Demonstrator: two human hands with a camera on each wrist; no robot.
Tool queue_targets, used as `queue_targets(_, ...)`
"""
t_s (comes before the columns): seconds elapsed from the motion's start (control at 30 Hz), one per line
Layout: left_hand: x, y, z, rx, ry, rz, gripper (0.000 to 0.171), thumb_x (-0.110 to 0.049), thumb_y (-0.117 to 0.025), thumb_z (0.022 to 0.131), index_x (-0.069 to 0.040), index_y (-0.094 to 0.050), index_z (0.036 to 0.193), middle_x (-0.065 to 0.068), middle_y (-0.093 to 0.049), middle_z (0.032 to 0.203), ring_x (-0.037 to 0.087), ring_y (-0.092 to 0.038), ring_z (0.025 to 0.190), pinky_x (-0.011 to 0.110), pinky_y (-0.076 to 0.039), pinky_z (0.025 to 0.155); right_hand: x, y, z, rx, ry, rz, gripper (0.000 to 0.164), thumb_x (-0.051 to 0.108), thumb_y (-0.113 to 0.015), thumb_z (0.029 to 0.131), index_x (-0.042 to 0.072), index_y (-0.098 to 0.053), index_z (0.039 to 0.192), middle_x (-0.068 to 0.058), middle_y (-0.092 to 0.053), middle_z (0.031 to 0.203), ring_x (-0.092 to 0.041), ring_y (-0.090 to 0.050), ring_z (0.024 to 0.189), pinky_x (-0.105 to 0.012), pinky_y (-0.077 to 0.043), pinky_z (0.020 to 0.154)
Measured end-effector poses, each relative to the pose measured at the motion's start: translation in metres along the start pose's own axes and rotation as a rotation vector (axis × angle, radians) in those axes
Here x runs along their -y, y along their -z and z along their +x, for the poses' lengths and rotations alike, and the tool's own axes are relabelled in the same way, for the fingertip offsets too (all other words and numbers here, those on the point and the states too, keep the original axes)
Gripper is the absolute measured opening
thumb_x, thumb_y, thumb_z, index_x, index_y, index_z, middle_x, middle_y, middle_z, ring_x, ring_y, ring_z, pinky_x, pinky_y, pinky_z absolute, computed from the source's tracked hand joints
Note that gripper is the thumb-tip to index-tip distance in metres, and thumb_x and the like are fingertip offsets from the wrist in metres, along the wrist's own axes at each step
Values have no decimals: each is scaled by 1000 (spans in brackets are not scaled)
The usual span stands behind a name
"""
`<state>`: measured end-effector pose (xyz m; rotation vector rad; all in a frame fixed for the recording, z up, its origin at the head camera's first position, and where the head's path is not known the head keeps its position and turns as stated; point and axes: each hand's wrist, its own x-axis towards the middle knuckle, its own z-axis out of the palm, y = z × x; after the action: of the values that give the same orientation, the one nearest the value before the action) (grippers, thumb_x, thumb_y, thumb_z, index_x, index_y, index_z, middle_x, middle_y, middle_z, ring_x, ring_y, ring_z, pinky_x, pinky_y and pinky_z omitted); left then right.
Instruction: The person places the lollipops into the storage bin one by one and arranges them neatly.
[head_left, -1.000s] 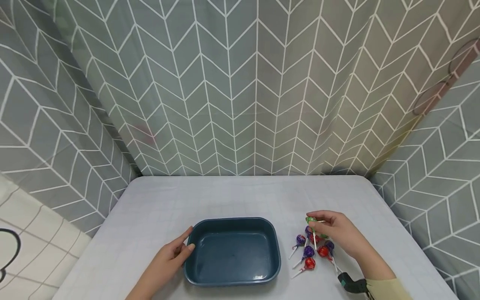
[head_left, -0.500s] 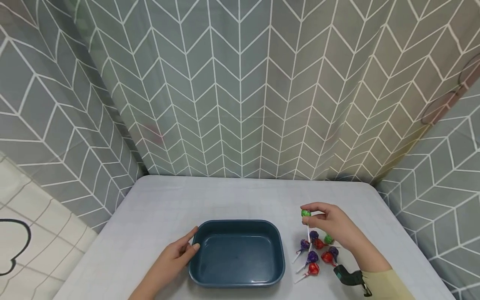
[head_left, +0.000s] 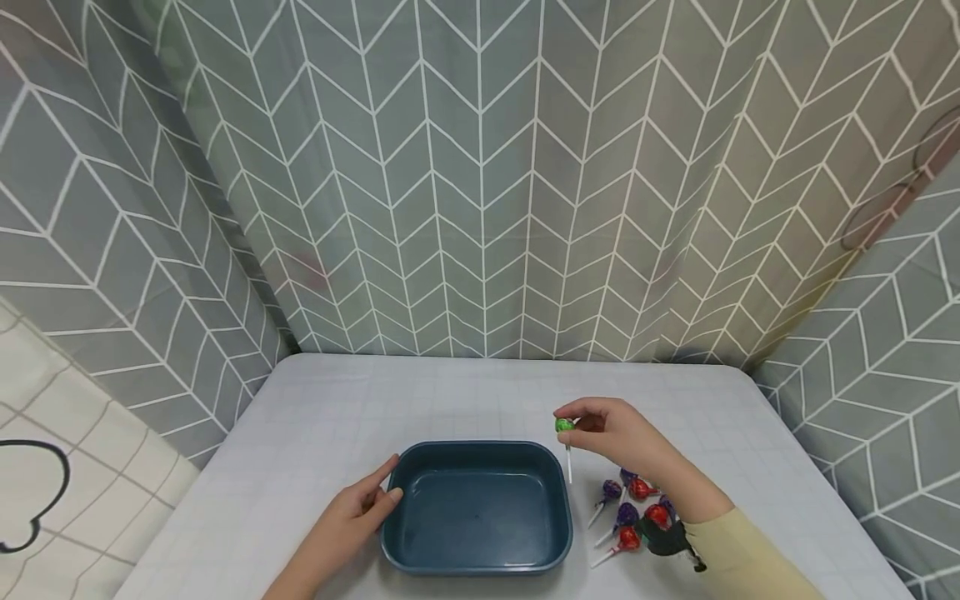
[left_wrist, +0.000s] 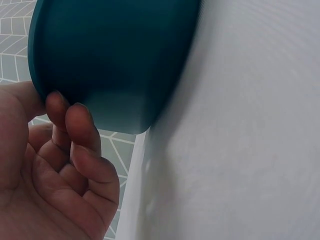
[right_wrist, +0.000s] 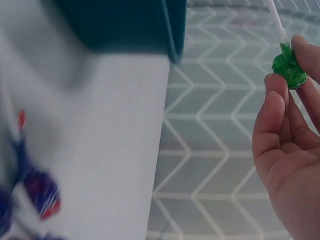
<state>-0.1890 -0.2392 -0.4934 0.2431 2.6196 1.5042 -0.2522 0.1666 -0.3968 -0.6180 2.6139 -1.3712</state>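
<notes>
A green-wrapped lollipop (head_left: 564, 425) is pinched by its head between the thumb and fingers of my right hand (head_left: 618, 432), its white stick hanging down. That hand is in the air just off the upper right corner of the dark blue basin (head_left: 478, 571). The right wrist view shows the green wrapper (right_wrist: 289, 70) close up at the fingertips. My left hand (head_left: 347, 517) holds the basin's left rim. In the left wrist view the thumb goes over the rim, and curled fingers (left_wrist: 82, 127) touch the outer wall (left_wrist: 115, 60).
Purple-wrapped lollipops (head_left: 627, 515) and red-wrapped lollipops (head_left: 628, 539) lie in a loose pile right of the basin, partly hidden by my right forearm and a black wrist device (head_left: 663, 537). A white cloth covers the table (head_left: 360, 400). Patterned curtains (head_left: 480, 208) stand behind and beside it.
My right hand has lifted the green lollipop off the pile and carried it left toward the basin. My left hand has stayed on the rim. The head view has shifted slightly.
</notes>
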Motion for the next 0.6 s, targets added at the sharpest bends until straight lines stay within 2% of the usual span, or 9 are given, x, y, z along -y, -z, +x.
queue_targets(0.3,3,-1,-2,15,4,-20,62,-40,-58,100,-10,-40,152,1,-56,72,12,-49,57,27,-47,53,26,-30,23,166,119,21,28,27,-76,89,17,-71,114,3,-69,99,-17,-66,88,-31,-54,76)
queue_targets(0.43,4,-1,-2,12,4,-11,63,-42,-57,100,-12,-40,152,1,-56,71,12,-50,57,27,-47,54,35,-40,29,196,146,7,26,24,-77,88,16,-72,112,2,-69,99,-15,-67,89,-30,-54,76)
queue_targets(0.6,2,2,-1,16,-14,3,62,-42,-57,100,-12,-40,152,0,-57,71,12,-50,57,27,-47,55,45,-49,37,203,177,-60,25,22,-78,88,16,-72,111,6,-67,102,-11,-67,91,-27,-54,77)
